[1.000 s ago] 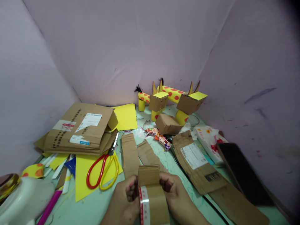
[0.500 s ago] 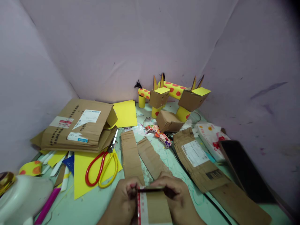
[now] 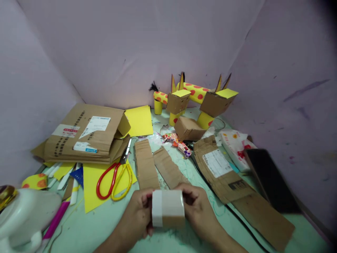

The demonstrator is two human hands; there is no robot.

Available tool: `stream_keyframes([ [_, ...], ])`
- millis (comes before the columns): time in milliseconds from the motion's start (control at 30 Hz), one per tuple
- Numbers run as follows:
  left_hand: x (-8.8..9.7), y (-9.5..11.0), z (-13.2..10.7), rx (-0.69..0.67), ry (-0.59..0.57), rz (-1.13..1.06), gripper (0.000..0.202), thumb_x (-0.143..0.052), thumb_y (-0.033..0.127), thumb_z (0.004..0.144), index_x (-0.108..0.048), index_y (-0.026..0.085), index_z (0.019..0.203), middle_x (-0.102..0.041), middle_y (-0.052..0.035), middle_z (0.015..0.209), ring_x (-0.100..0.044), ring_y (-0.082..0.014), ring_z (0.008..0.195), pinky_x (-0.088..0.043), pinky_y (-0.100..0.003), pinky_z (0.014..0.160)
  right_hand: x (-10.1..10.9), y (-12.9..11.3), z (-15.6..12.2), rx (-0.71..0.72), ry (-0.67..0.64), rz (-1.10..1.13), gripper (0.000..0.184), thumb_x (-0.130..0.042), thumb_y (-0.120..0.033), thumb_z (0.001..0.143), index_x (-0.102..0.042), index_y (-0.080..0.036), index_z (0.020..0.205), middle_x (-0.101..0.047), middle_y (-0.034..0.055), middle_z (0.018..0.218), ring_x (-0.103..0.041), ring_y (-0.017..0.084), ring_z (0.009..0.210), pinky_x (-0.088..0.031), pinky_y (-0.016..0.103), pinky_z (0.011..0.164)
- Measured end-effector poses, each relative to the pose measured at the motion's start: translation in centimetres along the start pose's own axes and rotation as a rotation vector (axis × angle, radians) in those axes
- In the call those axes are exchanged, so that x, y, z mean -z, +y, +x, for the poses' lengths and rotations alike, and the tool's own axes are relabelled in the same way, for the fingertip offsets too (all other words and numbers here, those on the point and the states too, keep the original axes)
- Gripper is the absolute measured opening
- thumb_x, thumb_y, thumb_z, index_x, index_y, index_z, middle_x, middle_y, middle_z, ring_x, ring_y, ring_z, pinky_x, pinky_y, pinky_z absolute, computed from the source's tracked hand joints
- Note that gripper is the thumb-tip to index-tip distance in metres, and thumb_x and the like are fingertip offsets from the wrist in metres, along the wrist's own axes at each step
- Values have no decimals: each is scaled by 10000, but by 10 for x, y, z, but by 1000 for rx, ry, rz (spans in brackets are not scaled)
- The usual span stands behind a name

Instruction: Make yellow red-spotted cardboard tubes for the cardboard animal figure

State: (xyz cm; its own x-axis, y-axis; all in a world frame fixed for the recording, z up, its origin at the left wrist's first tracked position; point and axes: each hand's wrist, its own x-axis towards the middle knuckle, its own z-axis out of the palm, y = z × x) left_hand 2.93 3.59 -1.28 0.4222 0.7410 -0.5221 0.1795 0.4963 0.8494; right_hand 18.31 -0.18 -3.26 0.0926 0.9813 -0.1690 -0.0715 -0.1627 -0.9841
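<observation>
Both my hands hold one folded piece of cardboard (image 3: 168,208) low in the middle of the view. It is brown with a pale taped strip down its left side, bent over into a rounded block. My left hand (image 3: 138,218) grips its left end with curled fingers. My right hand (image 3: 198,211) grips the right end the same way. Just beyond them lie two loose cardboard strips (image 3: 144,163) on the pale green table (image 3: 105,228).
Red-and-yellow scissors (image 3: 114,179) lie on yellow paper left of my hands. Flattened boxes (image 3: 84,135) sit at the back left. Yellow spotted cardboard animals (image 3: 195,102) stand at the back. A long cardboard sheet (image 3: 237,189) and dark tablet (image 3: 268,179) lie right. A white jug (image 3: 23,218) stands at the near left.
The cardboard piece stood upright with its flap raised; my hands have folded it over and down into a closed rounded block. The view has tilted slightly downward.
</observation>
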Motion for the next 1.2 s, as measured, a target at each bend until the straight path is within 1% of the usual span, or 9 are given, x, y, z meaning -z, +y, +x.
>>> stream_keyframes([
  [100,2,-9,3,33,-28,-2,191,-588,277,609,-613,146,746,-458,65,386,-339,-56,267,-234,-150,262,2,6,1,-63,-42,63,102,-655,-166,666,-623,-133,575,-531,-32,517,-470,97,518,-361,187,488],
  [200,4,-15,4,-47,43,-76,104,-583,264,653,-567,162,642,-455,63,393,-363,-52,297,-273,-150,312,0,7,1,-114,-70,122,46,-671,-169,661,-648,-131,650,-587,-25,570,-499,90,538,-387,180,508],
  [367,3,-14,0,-209,118,-134,189,-598,312,643,-517,160,567,-493,33,421,-394,-64,337,-290,-160,331,-4,1,0,-293,-207,234,265,-702,-354,638,-658,-115,743,-612,4,538,-551,111,427,-429,192,388],
  [567,8,-6,3,6,-16,-74,213,-599,242,634,-612,137,819,-597,-1,526,-455,-93,345,-299,-162,276,-4,-6,-1,-295,-102,64,132,-602,-262,648,-544,-151,609,-525,-52,447,-467,75,290,-376,160,271],
  [700,19,-6,9,-128,19,-241,554,-607,199,516,-612,170,1069,-693,-106,977,-664,-263,808,-543,-314,594,-2,-7,-1,-213,47,3,96,-539,-158,622,-485,-179,545,-443,-84,409,-373,48,298,-275,140,278],
  [867,12,-17,1,-580,115,371,688,-701,225,568,-546,254,1238,-490,-86,1351,-392,-339,1266,-326,-447,1047,-1,-4,-4,-85,169,-64,121,-582,-99,590,-551,-163,492,-453,-69,442,-389,62,431,-270,159,382],
  [1000,6,-21,-4,-673,162,533,497,-699,161,643,-585,258,1117,-578,-81,1201,-529,-282,1137,-425,-400,977,2,-10,-9,14,93,-152,82,-634,-219,681,-702,-173,671,-493,-48,486,-411,82,463,-286,178,412],
  [1133,10,-13,-1,-445,203,304,548,-792,228,568,-549,225,1059,-645,-63,1061,-639,-252,944,-540,-324,798,4,-23,-11,51,-147,-14,446,-725,-398,649,-684,-213,1053,-571,-27,635,-462,104,518,-378,199,468],
  [1200,10,-11,1,-374,219,221,630,-823,238,516,-532,208,1073,-659,-65,1039,-649,-255,920,-550,-310,768,3,-27,-13,116,-142,-73,558,-785,-375,594,-651,-237,1118,-612,-11,732,-506,126,583,-446,225,548],
])
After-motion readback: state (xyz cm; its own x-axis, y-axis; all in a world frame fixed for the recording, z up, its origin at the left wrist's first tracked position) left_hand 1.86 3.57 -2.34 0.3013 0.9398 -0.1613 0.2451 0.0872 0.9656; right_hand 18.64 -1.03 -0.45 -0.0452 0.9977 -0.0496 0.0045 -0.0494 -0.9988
